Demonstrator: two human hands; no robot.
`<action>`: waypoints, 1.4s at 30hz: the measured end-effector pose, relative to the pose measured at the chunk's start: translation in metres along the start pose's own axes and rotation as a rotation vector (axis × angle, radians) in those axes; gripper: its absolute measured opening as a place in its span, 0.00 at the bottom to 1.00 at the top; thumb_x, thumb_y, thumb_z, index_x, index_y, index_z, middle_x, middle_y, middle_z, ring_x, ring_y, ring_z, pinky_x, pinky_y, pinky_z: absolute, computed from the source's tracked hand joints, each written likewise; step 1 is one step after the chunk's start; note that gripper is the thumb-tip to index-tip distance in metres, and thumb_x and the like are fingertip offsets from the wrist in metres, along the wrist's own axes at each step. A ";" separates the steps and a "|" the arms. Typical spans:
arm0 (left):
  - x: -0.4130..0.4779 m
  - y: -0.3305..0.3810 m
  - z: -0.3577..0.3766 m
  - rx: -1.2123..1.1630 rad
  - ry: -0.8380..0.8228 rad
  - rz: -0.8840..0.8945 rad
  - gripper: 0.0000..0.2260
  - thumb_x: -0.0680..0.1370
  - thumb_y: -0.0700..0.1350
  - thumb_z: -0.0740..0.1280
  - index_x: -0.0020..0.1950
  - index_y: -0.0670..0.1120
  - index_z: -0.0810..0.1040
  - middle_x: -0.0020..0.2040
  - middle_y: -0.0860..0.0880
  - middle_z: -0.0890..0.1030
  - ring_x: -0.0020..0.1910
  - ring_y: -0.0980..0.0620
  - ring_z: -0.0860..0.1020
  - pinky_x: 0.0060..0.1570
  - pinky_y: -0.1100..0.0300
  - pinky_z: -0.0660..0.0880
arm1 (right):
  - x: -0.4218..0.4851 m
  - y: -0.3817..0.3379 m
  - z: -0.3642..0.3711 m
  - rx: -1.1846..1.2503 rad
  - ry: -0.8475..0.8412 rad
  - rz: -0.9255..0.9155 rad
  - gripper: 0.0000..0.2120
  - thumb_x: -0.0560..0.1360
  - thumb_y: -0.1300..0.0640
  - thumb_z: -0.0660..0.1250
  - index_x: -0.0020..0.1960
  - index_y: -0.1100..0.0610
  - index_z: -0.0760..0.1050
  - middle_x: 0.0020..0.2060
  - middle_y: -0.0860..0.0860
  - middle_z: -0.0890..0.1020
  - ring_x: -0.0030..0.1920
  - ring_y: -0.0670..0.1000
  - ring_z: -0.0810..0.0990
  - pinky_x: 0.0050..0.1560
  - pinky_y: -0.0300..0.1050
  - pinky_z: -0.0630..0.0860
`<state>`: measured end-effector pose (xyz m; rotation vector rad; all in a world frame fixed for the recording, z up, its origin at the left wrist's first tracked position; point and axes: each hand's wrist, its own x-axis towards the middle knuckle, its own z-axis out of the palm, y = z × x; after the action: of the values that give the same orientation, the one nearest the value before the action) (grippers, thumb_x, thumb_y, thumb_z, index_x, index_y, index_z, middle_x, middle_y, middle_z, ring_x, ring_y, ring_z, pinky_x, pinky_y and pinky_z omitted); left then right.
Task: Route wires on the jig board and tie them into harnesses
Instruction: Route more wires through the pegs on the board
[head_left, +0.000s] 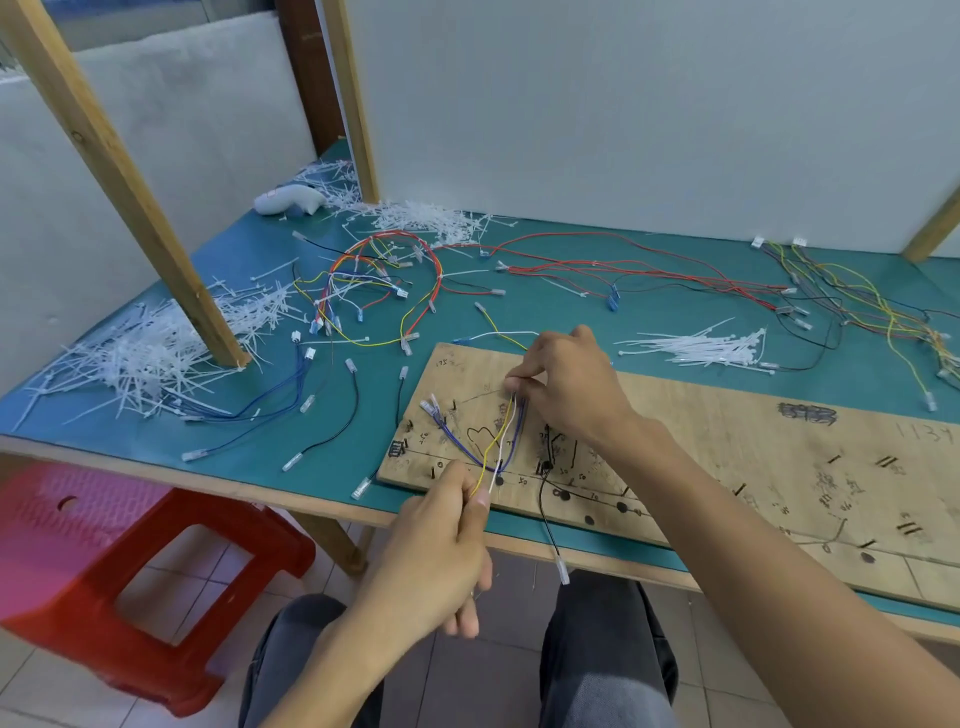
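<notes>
The wooden board (727, 415) lies flat on the green table (561, 312), near its front edge; the left hand (436, 540) pinches 1 yellow wire (487, 454) and 1 white wire (501, 453) at the board's near edge; the right hand (566, 379) pinches the same wires higher on the board, apparently at a peg, though the fingers hide it; blue wires (453, 439) loop across the board between the 2 hands; a bundle of cable ties (696, 348) lies just behind the board.
</notes>
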<state>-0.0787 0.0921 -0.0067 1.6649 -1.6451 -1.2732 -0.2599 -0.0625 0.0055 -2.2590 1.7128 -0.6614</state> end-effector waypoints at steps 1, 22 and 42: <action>-0.002 -0.001 0.000 0.073 0.014 0.026 0.09 0.88 0.53 0.53 0.49 0.57 0.65 0.34 0.44 0.83 0.21 0.44 0.81 0.19 0.59 0.71 | -0.002 -0.001 -0.001 -0.032 -0.020 -0.031 0.07 0.80 0.48 0.73 0.55 0.45 0.88 0.52 0.44 0.82 0.57 0.56 0.69 0.54 0.55 0.72; -0.001 0.003 0.001 -0.095 -0.026 0.043 0.09 0.88 0.52 0.54 0.49 0.57 0.69 0.31 0.40 0.82 0.19 0.41 0.75 0.18 0.63 0.63 | -0.103 -0.032 -0.022 0.077 -0.121 -0.240 0.15 0.81 0.50 0.70 0.67 0.45 0.79 0.56 0.37 0.82 0.59 0.50 0.72 0.60 0.56 0.73; 0.000 0.009 -0.014 0.295 0.126 0.064 0.15 0.85 0.51 0.52 0.45 0.49 0.75 0.26 0.42 0.78 0.26 0.52 0.78 0.41 0.50 0.75 | -0.111 -0.029 -0.010 -0.193 -0.020 -0.402 0.08 0.72 0.41 0.69 0.48 0.40 0.85 0.49 0.40 0.76 0.56 0.52 0.74 0.51 0.54 0.71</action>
<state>-0.0715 0.0867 0.0076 1.8029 -1.8615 -0.9092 -0.2639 0.0527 0.0038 -2.7705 1.3730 -0.5647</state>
